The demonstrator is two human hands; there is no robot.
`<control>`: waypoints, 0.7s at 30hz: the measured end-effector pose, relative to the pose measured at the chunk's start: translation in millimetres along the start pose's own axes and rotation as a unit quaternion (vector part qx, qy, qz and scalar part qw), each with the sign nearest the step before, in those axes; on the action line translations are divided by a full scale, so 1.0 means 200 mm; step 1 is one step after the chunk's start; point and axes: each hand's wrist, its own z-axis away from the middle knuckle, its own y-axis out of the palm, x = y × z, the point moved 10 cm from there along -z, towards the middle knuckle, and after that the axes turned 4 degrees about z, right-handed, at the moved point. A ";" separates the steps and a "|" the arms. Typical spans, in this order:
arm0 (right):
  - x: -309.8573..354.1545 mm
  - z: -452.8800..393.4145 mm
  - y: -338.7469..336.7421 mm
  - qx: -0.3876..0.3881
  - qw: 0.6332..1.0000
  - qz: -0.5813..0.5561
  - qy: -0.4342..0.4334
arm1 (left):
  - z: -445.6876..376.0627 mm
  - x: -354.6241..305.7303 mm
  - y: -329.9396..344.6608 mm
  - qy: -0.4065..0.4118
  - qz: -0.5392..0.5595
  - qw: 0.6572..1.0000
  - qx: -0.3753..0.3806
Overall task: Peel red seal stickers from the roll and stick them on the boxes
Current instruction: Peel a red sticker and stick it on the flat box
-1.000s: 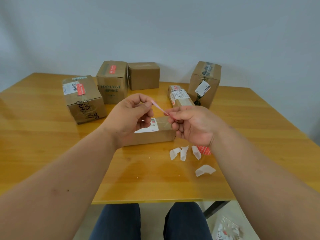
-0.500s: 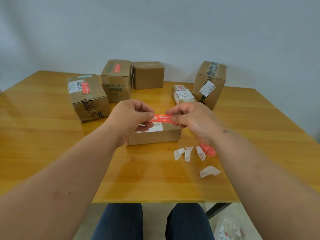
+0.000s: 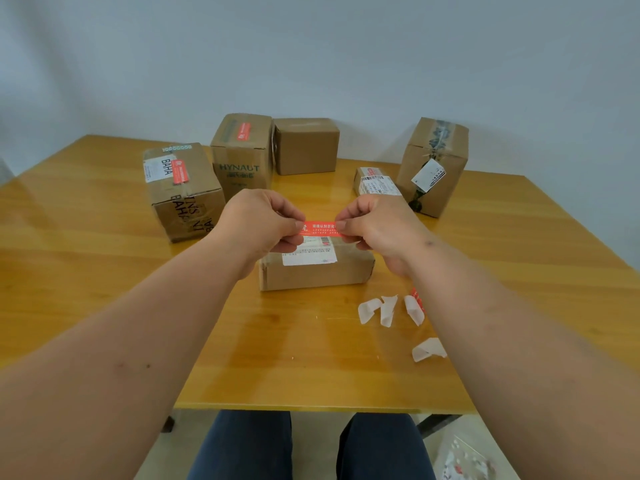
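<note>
A red seal sticker [image 3: 319, 229] is stretched flat between my hands, its printed face up. My left hand [image 3: 258, 226] pinches its left end and my right hand [image 3: 372, 226] pinches its right end. The sticker hovers just above a low cardboard box [image 3: 317, 271] with a white label on top. The red sticker roll [image 3: 417, 299] shows only as a sliver behind my right forearm. Two boxes at the back left, the BAHA box [image 3: 183, 192] and the HYNAUT box [image 3: 242, 154], each carry a red sticker.
A plain box [image 3: 306, 147], a small labelled box [image 3: 375, 181] and a tall taped box [image 3: 434, 164] stand at the back of the wooden table [image 3: 104, 271]. Several curled white backing strips [image 3: 388, 308] lie to the right of the near box. My knees show under the table's front edge.
The sticker, first seen edge-on and slanted between my fingers, now lies flat and horizontal. Both hands have spread slightly and lowered it toward the near box.
</note>
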 end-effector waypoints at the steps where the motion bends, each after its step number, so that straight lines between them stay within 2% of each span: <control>1: -0.01 -0.01 0.01 0.000 1.000 -0.002 0.006 | -0.01 0.01 0.00 -0.008 0.000 1.000 0.000; 15: -0.01 -0.10 0.07 0.022 0.999 0.017 0.032 | -0.08 0.03 -0.02 -0.038 -0.084 0.996 0.007; 21: -0.01 -0.11 0.10 0.022 0.998 0.065 0.014 | -0.11 0.06 0.01 -0.068 -0.127 0.989 0.029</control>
